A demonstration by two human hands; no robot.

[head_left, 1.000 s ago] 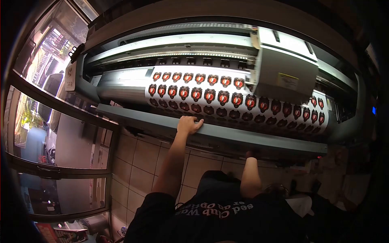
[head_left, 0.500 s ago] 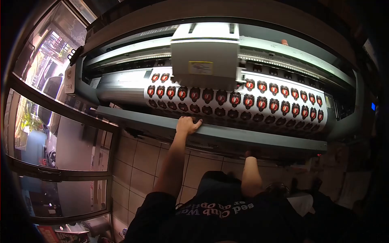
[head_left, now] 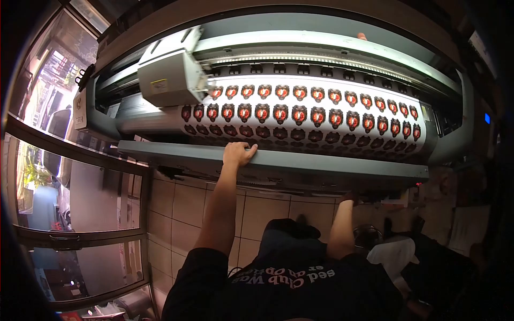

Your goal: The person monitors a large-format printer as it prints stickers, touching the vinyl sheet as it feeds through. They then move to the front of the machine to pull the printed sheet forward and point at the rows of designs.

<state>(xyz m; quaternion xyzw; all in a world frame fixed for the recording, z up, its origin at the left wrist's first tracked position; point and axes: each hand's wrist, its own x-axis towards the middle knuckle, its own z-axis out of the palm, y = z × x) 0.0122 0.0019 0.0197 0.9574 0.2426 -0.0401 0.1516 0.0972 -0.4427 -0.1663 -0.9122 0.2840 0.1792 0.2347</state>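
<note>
A wide-format printer (head_left: 300, 160) stretches across the view. My left hand (head_left: 238, 154) is on its grey front bar (head_left: 176, 155), fingers curled over the top edge and thumb out to the right. Behind the bar, a white printed sheet (head_left: 257, 101) carries rows of red-and-black emblems. The print carriage (head_left: 171, 77) sits at the left above the sheet, its edges slightly blurred. My right hand (head_left: 349, 198) is low under the bar's right half, in deep shadow. Its fingers are hidden, so I cannot see whether it holds anything.
Glass-paned doors (head_left: 101, 192) with dark frames stand at the left. Tiled floor (head_left: 262, 214) shows below the printer. A white cloth or bag-like thing (head_left: 393, 254) lies at the lower right beside dark objects. A small blue screen (head_left: 488, 119) glows at the far right.
The carriage has travelled left across the sheet, uncovering more of the upper emblem row. My right hand has shifted to the right and slightly up. My left hand stays on the bar.
</note>
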